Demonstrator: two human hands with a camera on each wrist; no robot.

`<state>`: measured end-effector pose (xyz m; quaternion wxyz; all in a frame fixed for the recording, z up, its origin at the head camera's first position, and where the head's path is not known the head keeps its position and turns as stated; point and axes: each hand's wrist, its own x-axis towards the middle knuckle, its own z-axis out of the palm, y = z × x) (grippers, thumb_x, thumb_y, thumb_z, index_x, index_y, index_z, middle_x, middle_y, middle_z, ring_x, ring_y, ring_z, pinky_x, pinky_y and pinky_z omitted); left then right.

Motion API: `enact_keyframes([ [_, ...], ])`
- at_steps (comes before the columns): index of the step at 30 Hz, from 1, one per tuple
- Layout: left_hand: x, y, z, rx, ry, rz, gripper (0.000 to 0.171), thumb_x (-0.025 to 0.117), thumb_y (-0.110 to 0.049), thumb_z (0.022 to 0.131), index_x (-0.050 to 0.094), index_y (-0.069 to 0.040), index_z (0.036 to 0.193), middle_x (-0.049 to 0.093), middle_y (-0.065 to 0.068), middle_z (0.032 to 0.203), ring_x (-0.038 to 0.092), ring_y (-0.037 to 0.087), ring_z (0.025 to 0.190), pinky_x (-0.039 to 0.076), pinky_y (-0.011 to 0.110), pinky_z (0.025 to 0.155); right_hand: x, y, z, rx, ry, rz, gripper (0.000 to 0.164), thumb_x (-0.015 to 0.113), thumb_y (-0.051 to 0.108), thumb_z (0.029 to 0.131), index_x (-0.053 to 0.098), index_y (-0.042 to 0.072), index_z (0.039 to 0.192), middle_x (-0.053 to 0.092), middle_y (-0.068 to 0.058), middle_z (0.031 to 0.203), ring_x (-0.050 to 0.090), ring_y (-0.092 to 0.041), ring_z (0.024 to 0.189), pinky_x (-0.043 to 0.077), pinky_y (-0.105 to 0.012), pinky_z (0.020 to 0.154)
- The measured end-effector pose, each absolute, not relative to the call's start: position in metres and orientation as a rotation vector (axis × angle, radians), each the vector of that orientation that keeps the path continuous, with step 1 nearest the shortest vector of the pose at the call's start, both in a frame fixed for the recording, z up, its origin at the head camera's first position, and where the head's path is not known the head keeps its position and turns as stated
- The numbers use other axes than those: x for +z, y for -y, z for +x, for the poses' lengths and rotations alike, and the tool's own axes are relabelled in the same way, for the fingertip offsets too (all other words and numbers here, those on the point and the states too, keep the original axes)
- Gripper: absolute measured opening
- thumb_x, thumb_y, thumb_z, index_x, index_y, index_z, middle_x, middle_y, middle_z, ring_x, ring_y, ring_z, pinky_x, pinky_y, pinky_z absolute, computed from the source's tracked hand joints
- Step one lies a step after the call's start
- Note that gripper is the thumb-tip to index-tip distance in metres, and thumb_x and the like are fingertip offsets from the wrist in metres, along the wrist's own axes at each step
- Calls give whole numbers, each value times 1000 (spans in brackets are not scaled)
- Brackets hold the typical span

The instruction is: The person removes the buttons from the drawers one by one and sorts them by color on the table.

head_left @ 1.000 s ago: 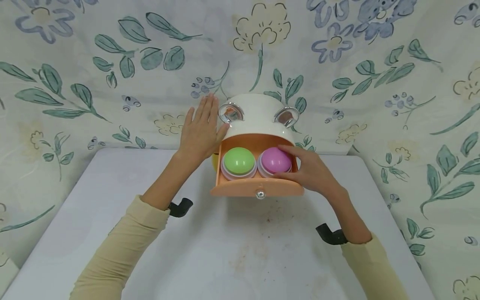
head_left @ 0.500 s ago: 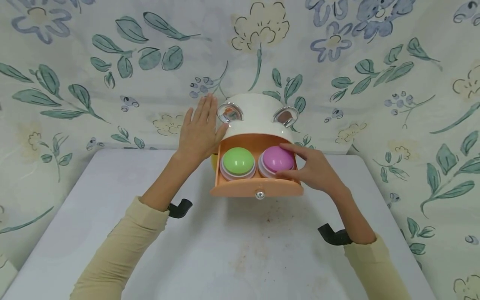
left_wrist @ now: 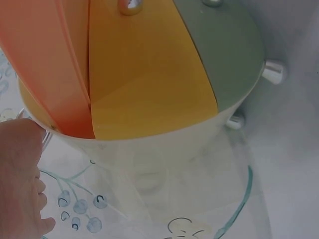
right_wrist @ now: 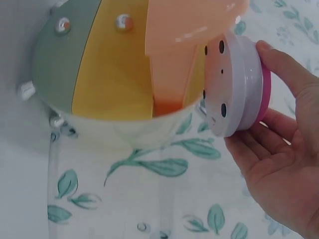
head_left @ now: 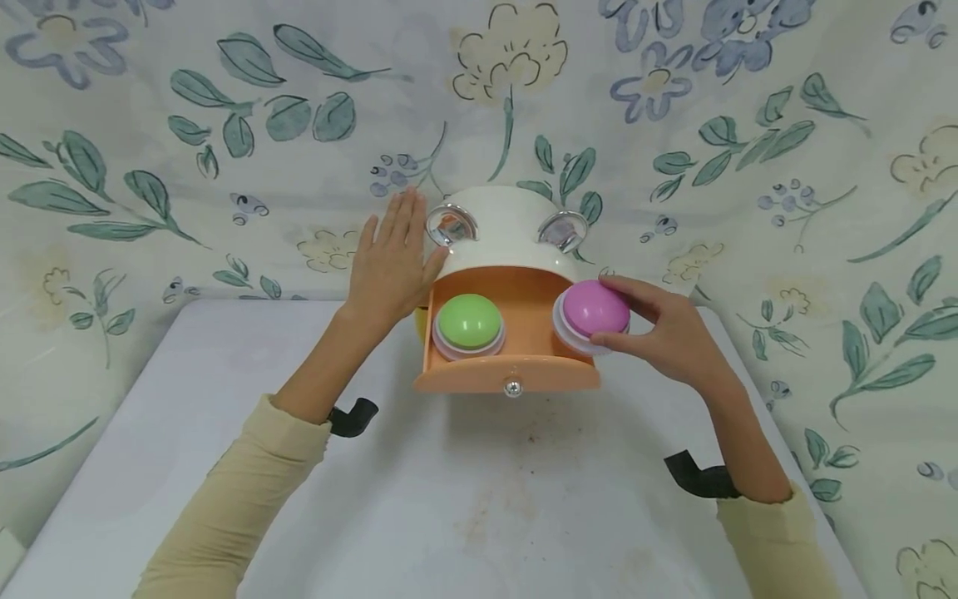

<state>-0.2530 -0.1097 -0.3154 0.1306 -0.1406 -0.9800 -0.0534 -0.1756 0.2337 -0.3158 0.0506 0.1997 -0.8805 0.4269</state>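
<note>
A small rounded cabinet with a white body (head_left: 509, 218) has its orange top drawer (head_left: 464, 374) pulled out. Inside that drawer on the left sits a green domed push button (head_left: 469, 321) with a white base. My right hand (head_left: 674, 333) pinches a pink domed push button (head_left: 596, 307) between thumb and fingers, above the drawer's right side wall. In the right wrist view the white underside of this pink button (right_wrist: 225, 82) shows small dark holes. My left hand (head_left: 389, 266), fingers straight, rests against the cabinet's upper left side.
Below the orange drawer the cabinet has a yellow drawer (left_wrist: 144, 89) and a green one (left_wrist: 229, 59), both shut, with silver knobs. Silver legs (left_wrist: 274, 72) hold it on the white table (head_left: 359, 516). Floral cloth (head_left: 314, 150) hangs right behind.
My right hand has lifted the pink button from its place beside the green one and moved it right, over the drawer's side. The left hand keeps its place on the cabinet.
</note>
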Motion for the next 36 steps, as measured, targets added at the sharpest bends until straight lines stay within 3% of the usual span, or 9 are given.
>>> enact_keyframes([
  [7,-316,110,-254,-193,2855,-422,76,35,-43,107,2,1,158,-2,14,166,-2,28,152,1,48,120,-321,-265,-175,1247,2700,500,69,83,12,83,52,2,144,54,-18,141,50,-36,130,45,-44,98],
  [13,-317,113,-256,-207,2858,-406,76,34,-44,107,0,0,159,-3,13,166,-4,27,152,1,49,120,-336,-282,-181,1243,2737,389,68,81,14,85,50,-1,144,52,-21,141,48,-40,131,45,-51,99],
  [36,-318,110,-255,-236,2822,-432,75,36,-42,107,3,2,158,2,16,166,1,29,152,4,50,120,-448,-310,-220,1266,2894,132,69,75,20,91,44,-7,146,45,-29,146,42,-45,135,41,-53,105],
])
